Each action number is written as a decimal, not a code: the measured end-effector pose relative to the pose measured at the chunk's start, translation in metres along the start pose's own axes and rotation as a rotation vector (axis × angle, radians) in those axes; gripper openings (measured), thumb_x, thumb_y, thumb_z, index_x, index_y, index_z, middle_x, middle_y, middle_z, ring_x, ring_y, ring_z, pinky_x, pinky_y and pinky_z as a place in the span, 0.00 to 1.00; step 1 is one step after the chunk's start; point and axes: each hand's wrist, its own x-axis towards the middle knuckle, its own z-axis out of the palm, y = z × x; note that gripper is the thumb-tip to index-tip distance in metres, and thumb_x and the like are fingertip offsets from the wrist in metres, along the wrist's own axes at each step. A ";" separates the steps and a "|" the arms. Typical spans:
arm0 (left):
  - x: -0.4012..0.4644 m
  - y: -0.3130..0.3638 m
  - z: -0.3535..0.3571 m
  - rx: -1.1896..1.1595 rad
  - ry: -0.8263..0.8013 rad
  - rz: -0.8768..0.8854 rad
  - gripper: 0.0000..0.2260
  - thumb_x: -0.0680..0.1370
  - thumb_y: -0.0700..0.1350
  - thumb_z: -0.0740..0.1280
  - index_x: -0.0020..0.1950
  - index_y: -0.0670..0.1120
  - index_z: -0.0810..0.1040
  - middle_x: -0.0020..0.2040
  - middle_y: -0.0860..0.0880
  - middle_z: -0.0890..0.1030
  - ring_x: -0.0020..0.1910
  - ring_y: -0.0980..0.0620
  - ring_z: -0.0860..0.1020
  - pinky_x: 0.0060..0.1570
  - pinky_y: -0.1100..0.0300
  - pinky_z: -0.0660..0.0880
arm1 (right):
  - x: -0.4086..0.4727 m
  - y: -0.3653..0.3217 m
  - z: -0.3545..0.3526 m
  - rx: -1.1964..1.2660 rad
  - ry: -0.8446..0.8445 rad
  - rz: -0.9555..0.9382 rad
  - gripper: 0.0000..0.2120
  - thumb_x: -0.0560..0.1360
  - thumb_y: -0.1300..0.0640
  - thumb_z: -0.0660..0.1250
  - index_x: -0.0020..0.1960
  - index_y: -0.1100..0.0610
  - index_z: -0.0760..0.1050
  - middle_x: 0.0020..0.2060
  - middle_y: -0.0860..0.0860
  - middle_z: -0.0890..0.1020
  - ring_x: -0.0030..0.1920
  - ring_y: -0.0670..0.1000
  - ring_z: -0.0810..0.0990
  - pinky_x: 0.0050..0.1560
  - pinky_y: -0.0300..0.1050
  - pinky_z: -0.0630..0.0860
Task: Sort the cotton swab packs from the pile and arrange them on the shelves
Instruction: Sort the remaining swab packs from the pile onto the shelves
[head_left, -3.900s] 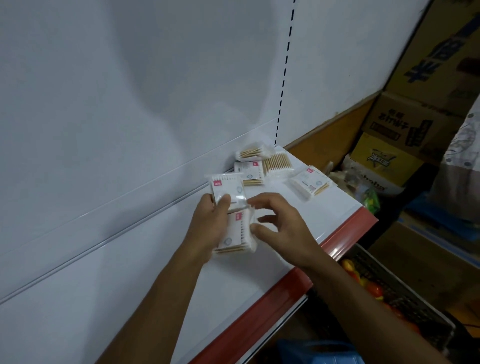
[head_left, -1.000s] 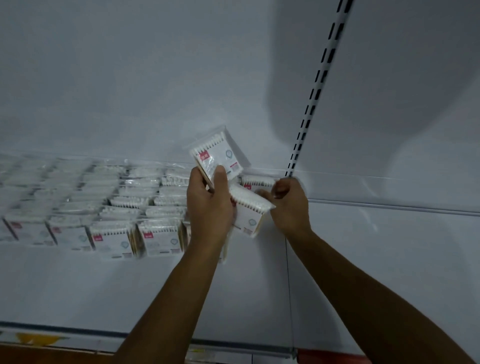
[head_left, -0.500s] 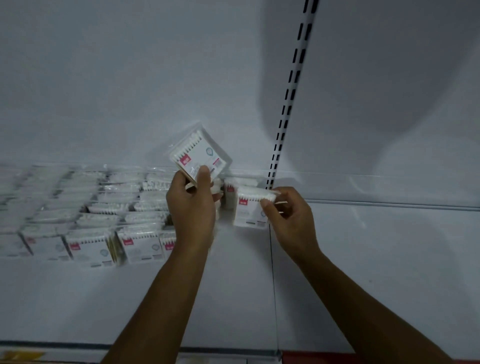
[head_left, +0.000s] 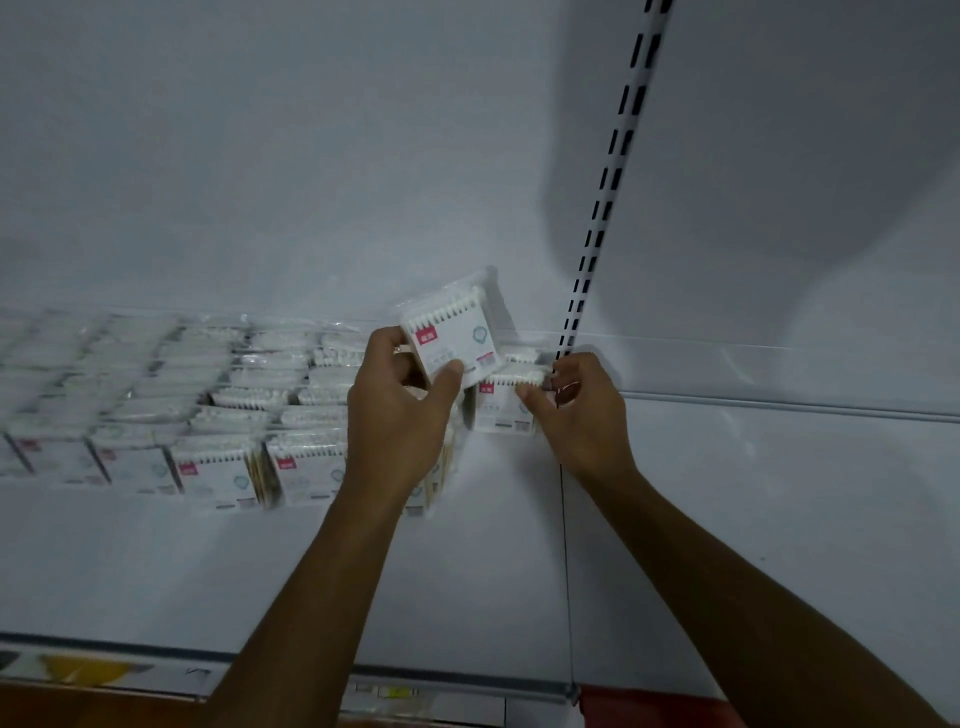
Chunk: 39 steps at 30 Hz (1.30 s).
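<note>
My left hand (head_left: 400, 415) grips a stack of cotton swab packs; the top pack (head_left: 457, 332), white with a red label, stands tilted above my thumb, and more packs show below my palm. My right hand (head_left: 579, 410) pinches the top edge of another swab pack (head_left: 501, 408) that stands upright on the white shelf (head_left: 467, 571), close to the back wall. Rows of the same packs (head_left: 218, 415) stand lined up on the shelf to the left of my hands.
A slotted upright rail (head_left: 608, 197) runs up the white back wall just right of the packs. The shelf section right of the seam (head_left: 779, 519) is bare. The shelf's front edge (head_left: 156, 660) has a price strip, red at the right.
The view shifted left. My right hand has set its pack upright on the shelf at the back, at the right end of the rows. My left hand still holds its stack.
</note>
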 end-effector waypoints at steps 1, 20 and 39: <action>-0.002 -0.001 -0.001 0.022 -0.020 0.007 0.16 0.76 0.45 0.73 0.59 0.55 0.70 0.46 0.60 0.82 0.45 0.64 0.81 0.44 0.66 0.79 | -0.004 -0.003 -0.003 0.026 0.045 -0.035 0.13 0.75 0.46 0.71 0.52 0.51 0.72 0.47 0.45 0.78 0.46 0.43 0.78 0.45 0.44 0.78; 0.001 -0.031 0.021 1.034 -0.148 0.426 0.25 0.66 0.53 0.79 0.61 0.50 0.80 0.71 0.44 0.71 0.72 0.40 0.64 0.67 0.40 0.62 | -0.039 0.007 0.005 -0.174 -0.130 -0.007 0.14 0.72 0.49 0.75 0.43 0.46 0.69 0.45 0.43 0.79 0.47 0.46 0.79 0.45 0.46 0.80; -0.066 0.040 0.216 0.726 -0.495 0.608 0.21 0.76 0.54 0.69 0.67 0.47 0.75 0.67 0.46 0.76 0.70 0.42 0.69 0.70 0.46 0.62 | -0.021 0.112 -0.248 -0.421 0.268 0.124 0.22 0.76 0.50 0.70 0.66 0.56 0.72 0.66 0.52 0.75 0.68 0.53 0.70 0.65 0.43 0.64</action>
